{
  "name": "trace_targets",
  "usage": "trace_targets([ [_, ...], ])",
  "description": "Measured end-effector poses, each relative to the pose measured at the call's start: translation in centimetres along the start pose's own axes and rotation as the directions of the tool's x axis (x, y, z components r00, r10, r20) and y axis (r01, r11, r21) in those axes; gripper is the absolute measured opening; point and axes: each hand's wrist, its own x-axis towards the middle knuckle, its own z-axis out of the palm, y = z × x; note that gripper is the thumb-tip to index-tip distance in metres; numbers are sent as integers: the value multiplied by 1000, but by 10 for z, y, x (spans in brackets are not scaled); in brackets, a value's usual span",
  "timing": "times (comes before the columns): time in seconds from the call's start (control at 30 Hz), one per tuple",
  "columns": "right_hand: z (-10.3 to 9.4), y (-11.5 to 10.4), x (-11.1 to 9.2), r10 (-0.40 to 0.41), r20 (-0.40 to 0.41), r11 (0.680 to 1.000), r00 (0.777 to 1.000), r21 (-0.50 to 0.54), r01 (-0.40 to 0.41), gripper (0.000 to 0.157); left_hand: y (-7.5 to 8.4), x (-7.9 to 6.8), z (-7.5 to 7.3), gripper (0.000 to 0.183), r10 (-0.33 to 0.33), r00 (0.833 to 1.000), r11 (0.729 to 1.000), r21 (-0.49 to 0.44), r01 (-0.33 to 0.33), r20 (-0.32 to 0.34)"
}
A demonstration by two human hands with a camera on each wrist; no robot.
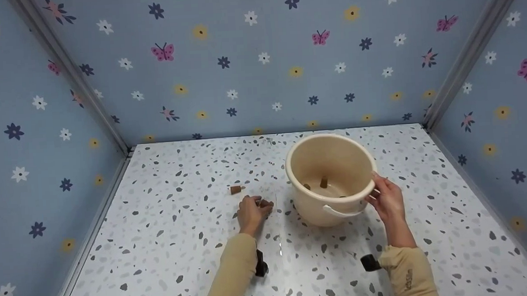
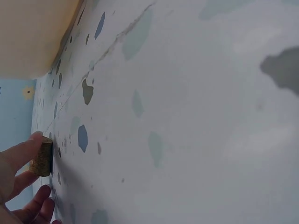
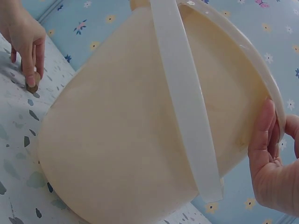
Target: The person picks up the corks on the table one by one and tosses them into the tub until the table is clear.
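A cream bucket (image 1: 325, 212) stands right of centre on the table, its white handle (image 3: 187, 102) hanging down over the near side. My right hand (image 1: 389, 199) grips the bucket's rim at its right side, fingers on the wall and thumb across the edge. Several brown corks lie inside, one of them a standing cork (image 1: 324, 182). Left of the bucket, my left hand (image 1: 252, 213) pinches a cork (image 2: 43, 157) between thumb and fingers, low at the tabletop. Another cork (image 1: 235, 190) lies on its side just beyond that hand.
The speckled white table (image 1: 160, 243) is enclosed by blue flowered panels at the back (image 1: 241, 77), left and right. Black wrist cameras hang at both sleeves, one camera (image 1: 261, 263) by the left forearm.
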Motion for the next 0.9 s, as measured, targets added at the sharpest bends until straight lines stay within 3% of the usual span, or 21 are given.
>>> trace_targets([
  [0.13, -6, 4, 7, 15, -29, 998, 999, -54, -17, 48, 0, 0, 0, 11, 21, 1000, 1000, -2, -21, 6],
  [0.2, 8, -13, -14, 28, 12, 1000, 1000, -13, -28, 41, 0, -1, 0, 7, 24, 1000, 1000, -2, -24, 9],
  [0.37, 28, -39, -45, 10, 102, 998, 995, 61, -16, 26, 0, -2, 0, 4, -7, 1000, 1000, -4, 7, 14],
  [0.77, 18, -28, -30, 22, 63, 999, 998, 39, -24, 24, 2, 1, -3, 5, -21, 1000, 999, -29, 21, 15],
  [0.9, 25, -35, -39, 21, 44, 1000, 999, 20, -22, 26, 5, 5, -6, 3, 12, 1000, 999, -51, -12, 0],
])
